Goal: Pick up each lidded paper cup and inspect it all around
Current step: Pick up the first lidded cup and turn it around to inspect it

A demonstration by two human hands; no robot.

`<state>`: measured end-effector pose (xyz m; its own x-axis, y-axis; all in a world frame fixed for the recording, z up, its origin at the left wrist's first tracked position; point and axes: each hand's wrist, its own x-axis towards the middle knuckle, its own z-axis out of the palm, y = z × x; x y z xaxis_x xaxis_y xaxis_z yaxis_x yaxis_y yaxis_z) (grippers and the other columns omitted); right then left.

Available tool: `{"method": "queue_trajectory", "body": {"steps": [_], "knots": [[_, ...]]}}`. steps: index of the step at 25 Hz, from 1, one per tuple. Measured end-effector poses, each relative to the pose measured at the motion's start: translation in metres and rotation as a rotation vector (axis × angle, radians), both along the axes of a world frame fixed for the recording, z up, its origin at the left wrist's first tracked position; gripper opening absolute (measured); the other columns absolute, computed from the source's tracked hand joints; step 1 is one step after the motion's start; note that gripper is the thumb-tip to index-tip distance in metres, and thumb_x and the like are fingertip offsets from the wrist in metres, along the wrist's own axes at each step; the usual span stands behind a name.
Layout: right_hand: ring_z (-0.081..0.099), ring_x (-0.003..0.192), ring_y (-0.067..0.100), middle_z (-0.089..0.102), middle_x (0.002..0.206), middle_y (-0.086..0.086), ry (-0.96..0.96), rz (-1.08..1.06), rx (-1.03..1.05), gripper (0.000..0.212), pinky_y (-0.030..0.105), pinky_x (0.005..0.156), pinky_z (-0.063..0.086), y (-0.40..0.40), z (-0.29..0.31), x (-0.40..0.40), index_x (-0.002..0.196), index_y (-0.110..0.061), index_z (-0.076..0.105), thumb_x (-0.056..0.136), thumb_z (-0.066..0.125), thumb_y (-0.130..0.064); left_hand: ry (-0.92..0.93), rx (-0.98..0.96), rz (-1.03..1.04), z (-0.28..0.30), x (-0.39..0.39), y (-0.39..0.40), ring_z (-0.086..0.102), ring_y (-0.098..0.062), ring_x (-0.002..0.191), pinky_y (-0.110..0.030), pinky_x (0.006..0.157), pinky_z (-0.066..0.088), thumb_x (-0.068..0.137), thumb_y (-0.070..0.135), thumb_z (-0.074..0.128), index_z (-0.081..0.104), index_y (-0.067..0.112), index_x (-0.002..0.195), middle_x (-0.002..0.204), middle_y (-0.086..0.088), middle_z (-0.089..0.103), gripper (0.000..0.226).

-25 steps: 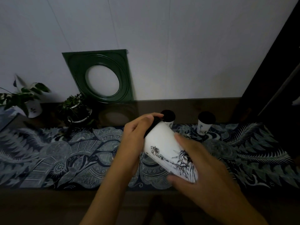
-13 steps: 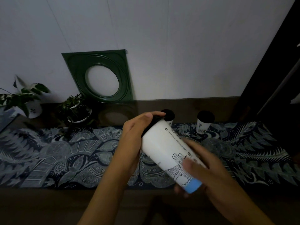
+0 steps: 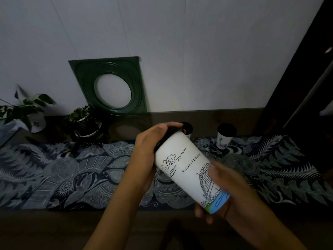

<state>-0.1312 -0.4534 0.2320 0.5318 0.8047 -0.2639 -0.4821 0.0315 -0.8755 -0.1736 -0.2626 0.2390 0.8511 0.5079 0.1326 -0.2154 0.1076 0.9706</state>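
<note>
Left hand [image 3: 144,156] clamped on the black plastic lid [image 3: 168,135], grip firm at the rim. Tall white printed paper cup [image 3: 187,170] held tilted above the patterned blue cloth [image 3: 63,177] on the worktop, rotated since half a second ago: lettering and cloud drawing now facing up. Right hand [image 3: 232,193] cradling the blue base, blurred, mid-turn. Inspection likely well underway; two smaller lidded cups [image 3: 225,136] waiting behind.

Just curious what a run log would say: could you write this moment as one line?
both hands | left hand on black lid, right hand at base | tall white lidded paper cup tilted, being inspected | two cups wait on cloth
</note>
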Motion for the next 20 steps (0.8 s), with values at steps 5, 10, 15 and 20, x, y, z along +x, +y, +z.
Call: {"method": "queue_trajectory", "body": {"steps": [5, 10, 15, 20], "knots": [[0.056, 0.107, -0.001, 0.045, 0.130, -0.029, -1.141, -0.061, -0.509, 0.089, 0.024, 0.083, 0.054, -0.001, -0.002, -0.003, 0.135, -0.069, 0.013, 0.062, 0.064, -0.068, 0.099, 0.079, 0.053, -0.002, 0.002, -0.001, 0.071, -0.024, 0.095, -0.031, 0.078, 0.057, 0.098, 0.027, 0.050, 0.076, 0.007, 0.105, 0.104, -0.010, 0.078, 0.033], [0.072, 0.062, 0.021, 0.074, 0.111, 0.003, -0.103, -0.018, -0.060, 0.069, 0.032, 0.049, 0.058, -0.005, 0.006, 0.000, 0.126, -0.039, 0.059, 0.062, 0.085, -0.043, -0.025, 0.027, -0.043, 0.001, -0.005, 0.000, 0.071, -0.026, 0.101, -0.037, 0.088, 0.056, 0.094, 0.033, 0.044, 0.070, 0.003, 0.114, 0.111, -0.015, 0.076, 0.045], [0.068, 0.056, 0.023, 0.070, 0.112, 0.017, 0.009, 0.047, -0.016, 0.058, 0.029, 0.045, 0.052, -0.005, 0.010, -0.003, 0.123, -0.030, 0.063, 0.071, 0.076, -0.053, -0.048, 0.007, -0.022, 0.004, -0.007, -0.002, 0.071, -0.025, 0.098, -0.036, 0.084, 0.056, 0.092, 0.030, 0.045, 0.071, 0.000, 0.110, 0.109, -0.019, 0.075, 0.043], [0.050, 0.108, -0.007, 0.029, 0.124, -0.050, -1.232, 0.002, -0.526, 0.090, 0.022, 0.087, 0.048, -0.004, 0.005, -0.007, 0.129, -0.077, 0.004, 0.065, 0.066, -0.067, 0.069, 0.112, 0.037, 0.001, -0.004, -0.001, 0.071, -0.027, 0.100, -0.037, 0.083, 0.055, 0.091, 0.035, 0.049, 0.076, 0.012, 0.104, 0.105, -0.008, 0.078, 0.038]]}}
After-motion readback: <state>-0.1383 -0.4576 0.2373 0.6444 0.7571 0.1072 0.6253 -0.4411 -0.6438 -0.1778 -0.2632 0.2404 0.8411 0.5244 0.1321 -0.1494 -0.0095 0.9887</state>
